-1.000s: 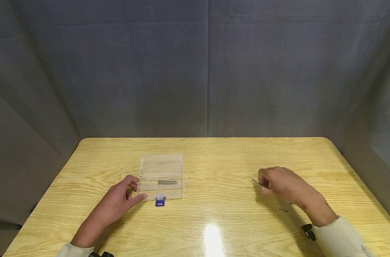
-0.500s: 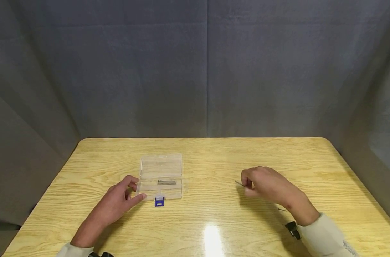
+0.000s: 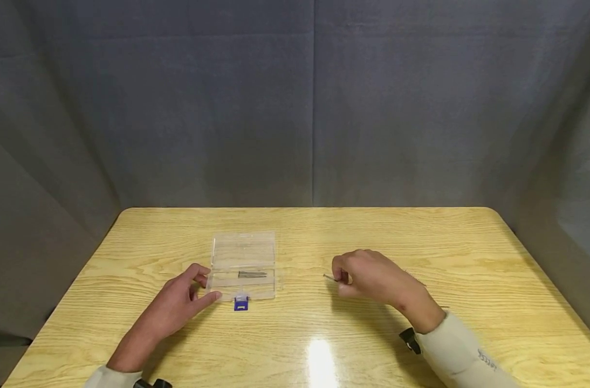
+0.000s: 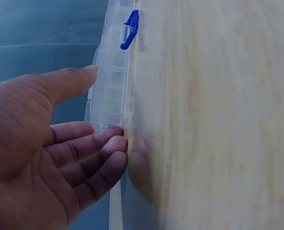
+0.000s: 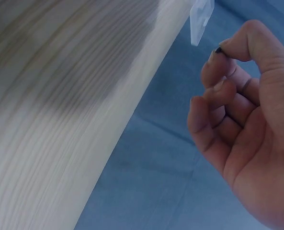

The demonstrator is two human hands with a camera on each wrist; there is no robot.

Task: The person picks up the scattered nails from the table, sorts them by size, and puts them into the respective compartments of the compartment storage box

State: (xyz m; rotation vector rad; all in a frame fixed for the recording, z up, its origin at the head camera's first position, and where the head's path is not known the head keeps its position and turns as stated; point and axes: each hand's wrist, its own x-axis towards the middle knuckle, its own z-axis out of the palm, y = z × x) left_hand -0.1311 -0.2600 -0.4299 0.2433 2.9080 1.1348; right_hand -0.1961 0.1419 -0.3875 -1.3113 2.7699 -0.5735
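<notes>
Head view: a pale wooden bench before grey curtain walls; a clear plastic case lying open on the left half, lid folded back flat toward the far edge, blue latch at its near edge; a few thin metal pins resting together in the near tray; left hand flat on the bench just left of the case, fingers fairly straight and relaxed, thumb tip near the near-left corner, forefinger by the left wall, gripping nothing; right hand raised a little above the bench, right of the case and apart from it, fingers curled, pinching one thin metal pin between thumb and forefinger, pin tip poking out to the left toward the case; a couple more faint thin pins on the bench behind and right of that wrist, too small to tell clearly; pale sleeves and dark wrist straps on both arms

Left wrist view: left hand spread open, fingertips touching the bench right at the side wall of the clear plastic case; thumb stretched along that wall; blue latch visible further along the case

Right wrist view: right hand with fingers curled in, thumb and forefinger tips pressed together; dark end of the thin metal pin just showing at the pinch; a corner of the clear plastic case beyond the fingertips; blurred wood grain of the bench filling the left side
</notes>
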